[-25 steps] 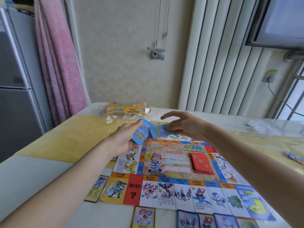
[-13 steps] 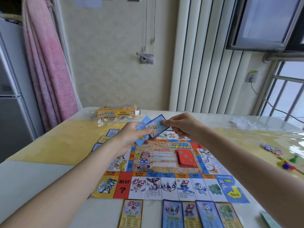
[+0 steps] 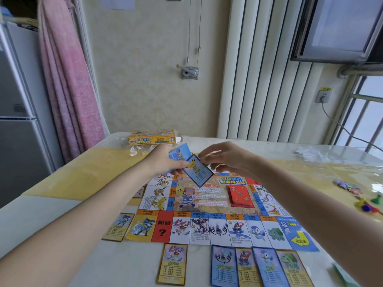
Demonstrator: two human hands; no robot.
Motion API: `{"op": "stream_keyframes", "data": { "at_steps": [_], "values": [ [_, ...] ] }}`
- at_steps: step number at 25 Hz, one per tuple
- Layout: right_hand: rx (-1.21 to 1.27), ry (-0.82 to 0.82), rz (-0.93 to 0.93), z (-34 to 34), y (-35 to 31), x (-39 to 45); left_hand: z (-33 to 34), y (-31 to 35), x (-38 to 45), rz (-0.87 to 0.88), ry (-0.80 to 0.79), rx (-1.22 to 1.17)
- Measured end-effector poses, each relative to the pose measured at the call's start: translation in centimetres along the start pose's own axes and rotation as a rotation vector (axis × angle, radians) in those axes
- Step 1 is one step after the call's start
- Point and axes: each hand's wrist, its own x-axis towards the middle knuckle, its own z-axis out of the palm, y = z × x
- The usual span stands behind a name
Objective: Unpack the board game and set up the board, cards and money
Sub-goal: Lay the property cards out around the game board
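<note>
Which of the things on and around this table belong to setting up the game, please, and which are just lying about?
Part of the job:
board
red card stack
blue card, pinched by the right hand
cards held in the left hand
cards laid along the near edge
game pieces
box

Just lying about:
plastic wrap
fridge
pink curtain
wall socket
</note>
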Motion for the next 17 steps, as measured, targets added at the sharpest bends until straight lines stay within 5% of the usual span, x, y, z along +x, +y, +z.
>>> {"op": "stream_keyframes", "data": {
  "at_steps": [4, 9, 17],
  "values": [
    [0.014, -0.046, -0.073, 3.9, -0.9, 1.5, -2.8, -0.6, -0.7, -0.061, -0.075, 0.178],
    [0.137, -0.211, 0.043, 10.8, -1.3, 2.6, -6.8, -3.9, -1.2, -0.119, 0.159, 0.191],
    [0.053, 0.068, 0.047, 19.1, 0.2, 5.1, -8.3, -8.9, -2.5, -0.378, 0.137, 0.257]
  ]
}}
